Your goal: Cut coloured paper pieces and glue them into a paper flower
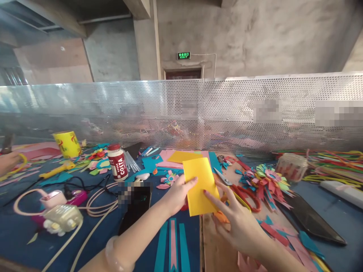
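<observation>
- Yellow folded paper sheet (200, 186) sits between both hands, upright-tilted over the table (25, 230), above the blue and pink paper strips (171, 245).
- Far left of the fingers: another person's hand (7, 162) at the frame edge, near a yellow printed cup (67, 144).
- Left of the left hand: cream toy-like gadget (62, 219), pink device with cable (53, 198), Costa bottle (117, 162) with red cap, black phone (134, 206).
- Left hand (177, 194): fingers curled on the sheet's left edge, thumb on its face, pinching it; clear bangle (113, 257) on that wrist.
- Right hand (241, 224): fingers spread and extended, index fingertip pressing the sheet's lower right part; not closed around anything.
- Just beyond the right fingers: scissors with red handles (241, 190).
- Right of the right fingers: multicolour paper flowers (266, 183), black tablet (312, 219), plastic tub (292, 166), coloured sticks (334, 162).
- Behind everything: perforated metal screen (227, 109).
</observation>
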`<state>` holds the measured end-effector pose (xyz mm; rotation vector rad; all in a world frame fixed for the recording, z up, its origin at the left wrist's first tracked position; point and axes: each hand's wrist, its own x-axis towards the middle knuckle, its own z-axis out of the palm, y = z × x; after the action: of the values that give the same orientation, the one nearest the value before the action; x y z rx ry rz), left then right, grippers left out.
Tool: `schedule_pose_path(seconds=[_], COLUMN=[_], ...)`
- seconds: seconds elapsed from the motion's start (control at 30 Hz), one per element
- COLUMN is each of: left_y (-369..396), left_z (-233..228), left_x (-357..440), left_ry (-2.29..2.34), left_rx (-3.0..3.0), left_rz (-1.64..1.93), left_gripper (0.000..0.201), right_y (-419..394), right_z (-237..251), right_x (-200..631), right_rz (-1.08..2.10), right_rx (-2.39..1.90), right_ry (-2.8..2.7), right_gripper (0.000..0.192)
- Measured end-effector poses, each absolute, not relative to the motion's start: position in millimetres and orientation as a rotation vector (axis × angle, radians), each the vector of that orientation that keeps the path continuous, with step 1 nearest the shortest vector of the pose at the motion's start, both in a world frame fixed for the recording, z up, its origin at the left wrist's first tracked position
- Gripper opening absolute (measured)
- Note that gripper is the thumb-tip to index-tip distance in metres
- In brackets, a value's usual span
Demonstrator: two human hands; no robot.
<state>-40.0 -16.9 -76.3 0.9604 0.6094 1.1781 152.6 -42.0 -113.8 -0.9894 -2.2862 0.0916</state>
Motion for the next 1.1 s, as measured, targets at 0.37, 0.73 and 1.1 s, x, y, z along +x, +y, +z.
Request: schedule_pose_path(seconds=[0.37,0.73,1.1], left_y=[-31.8,-33.6,-35.1], left_z=[-73.9,-78.6,-77.1], left_x=[-27.7,-22.1,-21.8], left_ry=[0.584,0.552,0.530], left_rx=[0.989,0.856,0.877], left_rz=[1.052,1.135,1.125], left_gripper=[0.030,0.030,0.026], right_y=[-42.1,-44.7,-45.7], right_z=[-94.1,-96.2,-96.1], right_x=[141.4,138.8,137.7], right_rz=[1.455,1.402,1.387], right_rx=[-0.914,-0.869,-0.918], right_ry=[-1.455,-1.486,-1.497], right_gripper=[0.045,0.040,0.040])
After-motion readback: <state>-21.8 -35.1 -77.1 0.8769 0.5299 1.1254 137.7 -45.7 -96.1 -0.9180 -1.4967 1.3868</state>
